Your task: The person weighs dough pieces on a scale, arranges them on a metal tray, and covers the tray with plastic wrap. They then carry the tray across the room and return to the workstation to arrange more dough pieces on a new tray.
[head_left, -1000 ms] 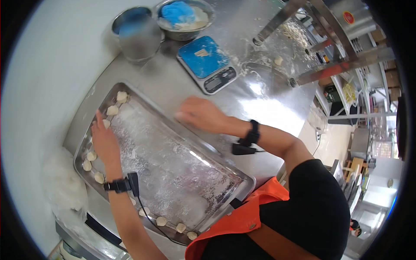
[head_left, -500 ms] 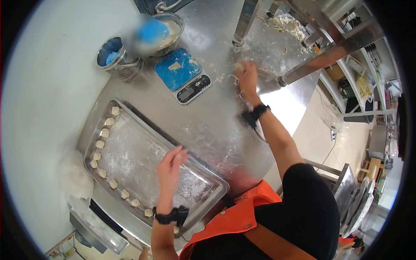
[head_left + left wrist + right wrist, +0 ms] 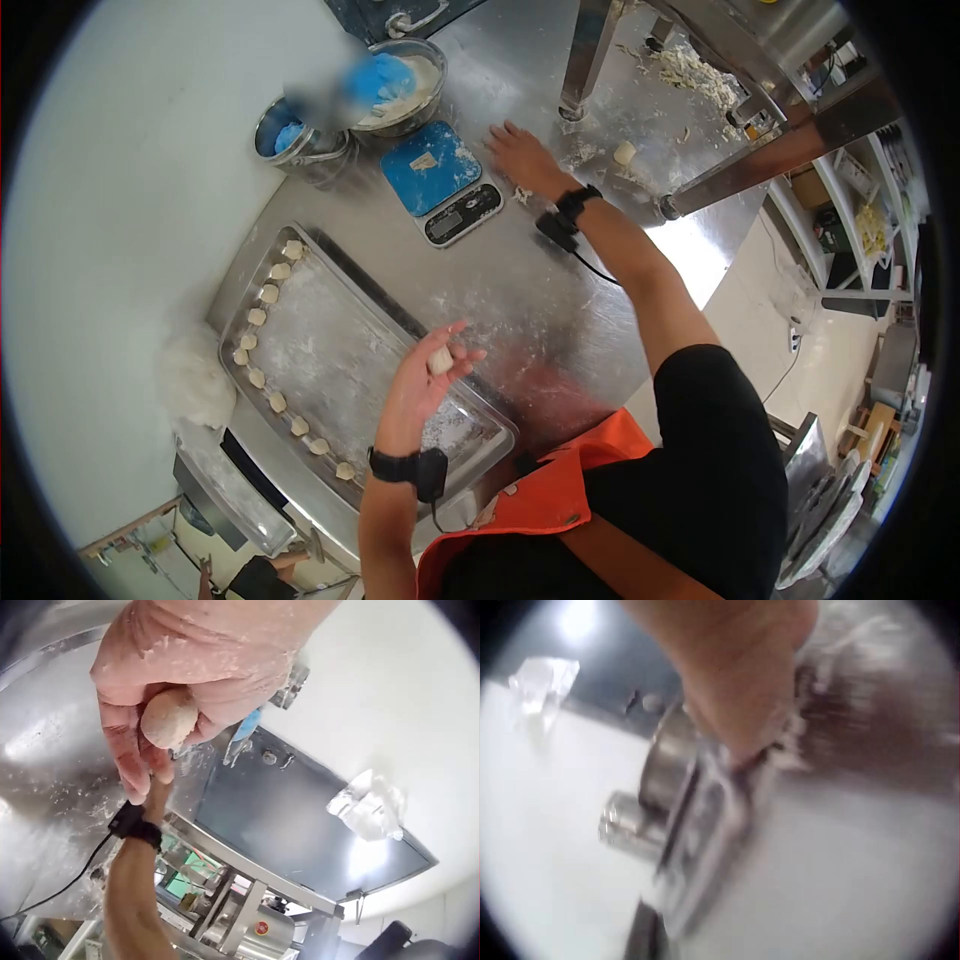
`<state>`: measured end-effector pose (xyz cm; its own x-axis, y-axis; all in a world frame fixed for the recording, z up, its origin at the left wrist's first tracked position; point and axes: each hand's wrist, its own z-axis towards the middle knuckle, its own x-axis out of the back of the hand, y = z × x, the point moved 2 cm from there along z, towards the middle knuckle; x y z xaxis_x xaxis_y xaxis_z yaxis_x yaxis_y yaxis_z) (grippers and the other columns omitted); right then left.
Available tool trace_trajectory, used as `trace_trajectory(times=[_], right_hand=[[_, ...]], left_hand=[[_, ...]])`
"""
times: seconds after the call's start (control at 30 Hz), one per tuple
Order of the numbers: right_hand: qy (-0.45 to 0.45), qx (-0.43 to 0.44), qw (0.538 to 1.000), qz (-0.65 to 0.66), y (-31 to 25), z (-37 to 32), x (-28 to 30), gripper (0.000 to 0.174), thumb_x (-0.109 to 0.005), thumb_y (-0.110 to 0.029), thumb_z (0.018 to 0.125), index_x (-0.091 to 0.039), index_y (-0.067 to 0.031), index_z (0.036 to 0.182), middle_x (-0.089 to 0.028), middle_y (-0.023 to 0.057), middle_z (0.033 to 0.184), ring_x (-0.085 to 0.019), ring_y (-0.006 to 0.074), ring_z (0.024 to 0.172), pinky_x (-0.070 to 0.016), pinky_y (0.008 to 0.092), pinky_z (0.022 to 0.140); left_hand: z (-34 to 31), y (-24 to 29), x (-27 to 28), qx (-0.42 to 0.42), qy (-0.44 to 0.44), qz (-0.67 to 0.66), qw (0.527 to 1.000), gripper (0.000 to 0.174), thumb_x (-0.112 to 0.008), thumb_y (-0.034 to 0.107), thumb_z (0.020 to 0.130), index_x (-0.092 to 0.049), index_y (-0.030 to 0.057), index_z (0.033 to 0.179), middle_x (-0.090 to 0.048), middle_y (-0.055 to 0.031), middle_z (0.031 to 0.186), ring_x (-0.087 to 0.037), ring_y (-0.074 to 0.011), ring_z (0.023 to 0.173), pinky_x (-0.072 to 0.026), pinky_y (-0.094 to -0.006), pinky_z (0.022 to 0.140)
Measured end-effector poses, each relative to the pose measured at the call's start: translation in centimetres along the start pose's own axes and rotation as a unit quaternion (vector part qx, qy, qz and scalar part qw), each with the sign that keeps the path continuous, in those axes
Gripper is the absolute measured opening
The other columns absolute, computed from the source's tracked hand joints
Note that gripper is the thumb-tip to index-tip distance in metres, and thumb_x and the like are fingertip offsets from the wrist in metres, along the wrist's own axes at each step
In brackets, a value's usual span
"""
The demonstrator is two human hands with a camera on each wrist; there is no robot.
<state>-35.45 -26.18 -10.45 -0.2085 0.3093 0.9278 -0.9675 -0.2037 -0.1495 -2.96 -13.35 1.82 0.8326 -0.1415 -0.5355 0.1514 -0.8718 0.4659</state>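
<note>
In the head view my left hand (image 3: 415, 385) is raised over the right side of a floured metal tray (image 3: 335, 345). Its curled fingers hold a pale dough ball (image 3: 169, 718), seen closely in the left wrist view. My right hand (image 3: 525, 160) reaches to the steel tabletop beside a blue-topped kitchen scale (image 3: 432, 168), its fingers extended and nothing seen in them. The right wrist view is blurred and hides the fingertips. Small dough pieces (image 3: 257, 317) line the tray's left and near edges in a row. Another dough piece (image 3: 624, 152) lies on the table right of that hand.
Behind the scale stand a metal bowl (image 3: 437, 75) of flour with something blue in it and a metal pot (image 3: 325, 165). Metal legs (image 3: 590, 65) of a stand rise at the back right, near scattered dough scraps (image 3: 695, 75). A wall (image 3: 150, 200) borders the left side.
My left hand has left the row of dough pieces, moved right and turned to show the ball. The right hand went from the tray's far edge out to the right, then left toward the scale.
</note>
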Motion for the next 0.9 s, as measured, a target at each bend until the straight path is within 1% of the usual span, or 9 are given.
trace_trajectory(times=[0.17,0.27,0.37,0.4,0.43,0.5,0.63,0.7,0.9], right_hand=[[-0.145,0.050,0.988,0.032,-4.1,-11.9,5.5,0.046,-0.049,-0.023,0.091,-0.045,-0.0072,0.135,-0.037,0.0129,0.145,-0.031,0.0298,0.136,-0.0245,0.0437,0.112],[-0.160,-0.096,0.982,0.030,-0.2,-14.0,6.8,0.043,-0.047,-0.021,0.093,-0.046,-0.0074,0.134,-0.037,0.0128,0.145,-0.033,0.0307,0.134,-0.0253,0.0439,0.111],[0.169,-0.151,0.967,-0.119,7.9,-13.6,5.8,0.037,-0.046,-0.016,0.091,-0.049,-0.0002,0.125,-0.048,0.0215,0.132,-0.035,0.0362,0.131,-0.0224,0.0464,0.111],[-0.066,-0.208,0.927,-0.305,12.3,-13.7,3.0,0.037,-0.042,-0.015,0.093,-0.047,0.0024,0.126,-0.046,0.0234,0.134,-0.034,0.0382,0.132,-0.0180,0.0466,0.113],[-0.195,-0.308,0.908,-0.204,12.6,-11.8,4.6,0.045,-0.036,-0.016,0.093,-0.041,0.0065,0.133,-0.041,0.0267,0.137,-0.034,0.0380,0.132,-0.0201,0.0452,0.113],[0.033,-0.200,0.948,-0.246,14.5,-15.0,0.5,0.036,-0.038,-0.012,0.092,-0.054,0.0018,0.120,-0.055,0.0226,0.122,-0.045,0.0365,0.123,-0.0276,0.0448,0.109],[-0.039,-0.229,0.968,-0.095,9.5,-12.2,5.9,0.028,-0.057,-0.015,0.086,-0.061,-0.0042,0.111,-0.061,0.0181,0.111,-0.055,0.0313,0.108,-0.0397,0.0418,0.095],[-0.050,-0.403,0.898,0.168,8.0,-9.9,6.0,0.033,-0.061,-0.022,0.086,-0.062,-0.0050,0.114,-0.063,0.0131,0.109,-0.059,0.0245,0.100,-0.0443,0.0348,0.088],[-0.172,-0.106,0.853,0.481,-19.9,3.2,8.6,0.043,-0.063,-0.013,0.084,-0.058,-0.0072,0.126,-0.063,0.0020,0.100,-0.057,0.0118,0.089,-0.0447,0.0240,0.081]], left_hand=[[-3.5,-2.2,2.4,-0.079,0.054,0.021,0.995,0.036,-0.054,0.014,0.092,-0.051,-0.0011,0.124,-0.057,-0.0072,0.086,-0.056,-0.0191,0.082,-0.0450,-0.0285,0.066],[-4.0,-4.2,5.6,-0.061,0.019,-0.058,0.996,0.039,-0.055,0.015,0.093,-0.048,-0.0011,0.128,-0.053,-0.0040,0.083,-0.051,-0.0157,0.076,-0.0433,-0.0284,0.065],[-5.6,-5.9,6.1,-0.034,-0.018,-0.155,0.987,0.041,-0.054,0.017,0.093,-0.047,-0.0021,0.129,-0.052,-0.0036,0.082,-0.049,-0.0143,0.073,-0.0416,-0.0279,0.064],[-5.8,-5.9,6.4,-0.036,-0.043,-0.173,0.983,0.042,-0.053,0.020,0.094,-0.048,-0.0031,0.128,-0.053,-0.0042,0.083,-0.051,-0.0143,0.073,-0.0413,-0.0276,0.065],[-6.6,-5.6,7.0,-0.047,-0.063,-0.190,0.979,0.042,-0.053,0.023,0.094,-0.048,-0.0041,0.126,-0.055,-0.0048,0.084,-0.052,-0.0143,0.074,-0.0409,-0.0274,0.065],[-9.5,-4.7,5.6,-0.126,0.038,-0.059,0.990,0.042,-0.053,0.022,0.094,-0.048,-0.0039,0.127,-0.057,-0.0052,0.085,-0.054,-0.0149,0.076,-0.0432,-0.0277,0.067],[-12.7,-5.6,7.0,-0.146,0.096,-0.146,0.974,0.040,-0.052,0.019,0.094,-0.048,-0.0037,0.127,-0.058,-0.0066,0.088,-0.056,-0.0167,0.080,-0.0470,-0.0286,0.073],[-13.2,-7.6,10.5,-0.169,0.058,-0.220,0.959,0.038,-0.052,0.017,0.093,-0.049,-0.0035,0.125,-0.058,-0.0074,0.090,-0.057,-0.0179,0.082,-0.0484,-0.0290,0.076],[-17.0,-8.8,17.2,-0.272,0.101,-0.328,0.899,0.032,-0.051,0.014,0.094,-0.049,-0.0048,0.121,-0.056,-0.0122,0.102,-0.056,-0.0216,0.094,-0.0495,-0.0333,0.089]])
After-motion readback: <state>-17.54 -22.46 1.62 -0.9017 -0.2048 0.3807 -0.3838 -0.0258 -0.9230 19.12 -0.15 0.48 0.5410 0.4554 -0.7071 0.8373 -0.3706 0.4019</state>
